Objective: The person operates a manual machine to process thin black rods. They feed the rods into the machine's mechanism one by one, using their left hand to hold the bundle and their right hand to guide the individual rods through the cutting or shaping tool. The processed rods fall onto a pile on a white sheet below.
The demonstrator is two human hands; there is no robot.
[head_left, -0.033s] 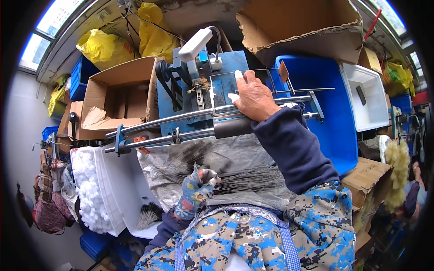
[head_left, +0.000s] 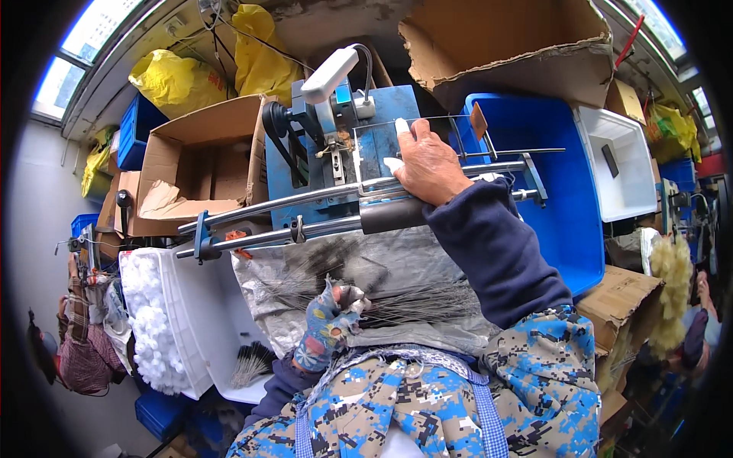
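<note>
My right hand lies flat on the sliding plate of a blue bench machine. Its fingers are stretched out, with white wrapping on two tips. A thin straight wire runs across the plate by the index fingertip. On my lap, my left hand, in a worn floral fingerless glove, is closed with its fingers curled. Its fingertips meet the ends of a loose heap of thin metal wires on a grey cloth; what they pinch is too small to make out.
Two metal rails cross in front of the machine. A blue bin stands right, a cardboard box left. White tubs at left hold white pieces and dark-bristled wire brushes. Co-workers sit at both far sides.
</note>
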